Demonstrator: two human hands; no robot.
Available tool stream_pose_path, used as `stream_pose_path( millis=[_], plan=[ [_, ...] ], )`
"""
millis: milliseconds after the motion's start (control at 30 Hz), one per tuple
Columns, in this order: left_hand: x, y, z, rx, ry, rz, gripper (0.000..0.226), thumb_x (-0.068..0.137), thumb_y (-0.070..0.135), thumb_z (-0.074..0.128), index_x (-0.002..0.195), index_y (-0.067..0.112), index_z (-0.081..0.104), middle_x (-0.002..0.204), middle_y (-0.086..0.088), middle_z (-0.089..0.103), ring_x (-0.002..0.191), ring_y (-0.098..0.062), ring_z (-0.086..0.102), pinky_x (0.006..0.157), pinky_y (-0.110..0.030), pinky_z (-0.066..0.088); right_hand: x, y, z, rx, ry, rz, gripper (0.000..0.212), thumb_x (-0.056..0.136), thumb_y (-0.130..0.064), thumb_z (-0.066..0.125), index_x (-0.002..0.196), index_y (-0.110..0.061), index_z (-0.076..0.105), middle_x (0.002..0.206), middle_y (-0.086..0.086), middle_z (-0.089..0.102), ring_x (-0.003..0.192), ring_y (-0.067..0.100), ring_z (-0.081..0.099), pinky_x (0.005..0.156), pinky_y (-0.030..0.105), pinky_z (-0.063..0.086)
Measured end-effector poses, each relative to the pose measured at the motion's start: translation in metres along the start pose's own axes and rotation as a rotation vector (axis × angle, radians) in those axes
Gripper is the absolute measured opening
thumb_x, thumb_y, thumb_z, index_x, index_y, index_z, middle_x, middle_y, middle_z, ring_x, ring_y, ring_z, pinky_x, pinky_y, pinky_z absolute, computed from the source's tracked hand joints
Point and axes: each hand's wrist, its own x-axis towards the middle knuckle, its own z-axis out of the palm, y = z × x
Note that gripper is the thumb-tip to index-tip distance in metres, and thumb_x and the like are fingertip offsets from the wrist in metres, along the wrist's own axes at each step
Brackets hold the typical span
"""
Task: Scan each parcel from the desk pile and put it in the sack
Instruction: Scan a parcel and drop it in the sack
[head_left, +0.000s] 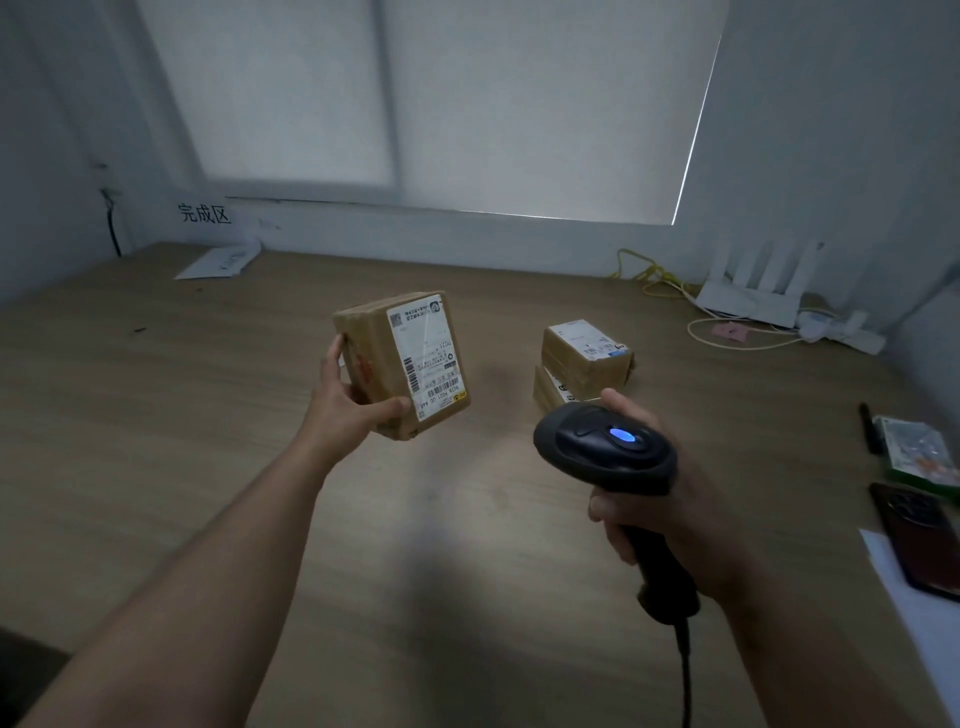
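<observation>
**Dim desk, parcel up for the beep**

Wooden desk (208, 441) under a drawn blind (467, 104), pretty gloomy lighting, with a router (748, 291) and a yellow cable (654, 275) shoved off in the far right corner. The left hand (353, 400) grips one brown parcel (374, 353) lifted clear of the desktop, thumb hooked round the near bottom edge and fingers wrapped round the far side. The box stands on end, long axis roughly upright with a slight lean, and the white label (428, 353) faces back toward the person. The right hand (670, 509) has its fingers curled tight round the handle of a black scanner (605, 449), blue light glowing on top of the head.

The bit that matters: from the scanner grip, the parcel sits up and off to the left, clearly apart, and the scanner's nose looks angled that way. The barcodes run along the lower end of the label, right by the left thumb, so the thumb could get in the beam's way if it creeps up. Looks like the scan step for this one; whether it has registered can't be told.

Just past the scanner hand, the pile (584, 358) is two stacked parcels on the desk, closer to the right hand than the left. The sack isn't in view anywhere, so no telling which side the drop goes.
</observation>
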Motion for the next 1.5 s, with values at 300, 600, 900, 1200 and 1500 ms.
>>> stream_pose_path(
  millis=[300, 600, 900, 1200, 1500],
  plan=[
    [-0.022, 0.005, 0.008, 0.013, 0.021, 0.008, 0.113, 0.073, 0.004, 0.082, 0.153, 0.034, 0.008, 0.104, -0.002, 0.060, 0.090, -0.006, 0.061, 0.065, -0.019, 0.046, -0.004, 0.005, -0.015, 0.037, -0.013, 0.002, 0.105, 0.064, 0.002, 0.080, 0.147, -0.037, 0.029, 0.088, 0.006, 0.071, 0.045, 0.024, 0.053, 0.042, 0.032, 0.045],
    [-0.099, -0.012, 0.007, 0.060, 0.192, -0.020, 0.112, 0.071, 0.012, 0.085, 0.152, 0.037, 0.012, 0.106, 0.003, 0.055, 0.097, -0.007, 0.059, 0.075, -0.022, 0.048, -0.001, 0.023, 0.000, 0.107, -0.153, 0.009, 0.101, 0.063, 0.004, 0.075, 0.144, -0.039, 0.034, 0.112, 0.009, 0.066, 0.048, 0.023, 0.052, 0.044, 0.032, 0.047],
    [-0.193, -0.052, -0.048, 0.122, 0.414, -0.111, 0.113, 0.071, 0.015, 0.085, 0.150, 0.042, 0.011, 0.115, 0.002, 0.048, 0.094, 0.001, 0.051, 0.066, -0.015, 0.040, 0.001, 0.038, 0.068, 0.112, -0.326, 0.021, 0.098, 0.061, 0.000, 0.076, 0.141, -0.040, 0.038, 0.106, 0.009, 0.067, 0.049, 0.026, 0.051, 0.046, 0.032, 0.048],
    [-0.230, -0.093, -0.154, 0.041, 0.531, -0.053, 0.115, 0.053, 0.037, 0.083, 0.148, 0.047, 0.018, 0.136, -0.007, 0.039, 0.100, -0.005, 0.054, 0.069, -0.018, 0.046, 0.003, 0.025, 0.187, -0.023, -0.397, -0.018, 0.094, 0.065, 0.002, 0.077, 0.134, -0.046, 0.037, 0.099, 0.003, 0.069, 0.051, 0.025, 0.055, 0.048, 0.031, 0.051],
    [-0.287, -0.144, -0.324, 0.018, 0.622, -0.089, 0.123, 0.044, 0.055, 0.083, 0.149, 0.046, 0.019, 0.140, -0.006, 0.038, 0.116, -0.018, 0.055, 0.095, -0.046, 0.053, 0.004, 0.020, 0.369, -0.026, -0.521, -0.054, 0.099, 0.061, 0.000, 0.083, 0.137, -0.044, 0.039, 0.108, -0.003, 0.068, 0.049, 0.023, 0.054, 0.046, 0.029, 0.051]
  ],
)
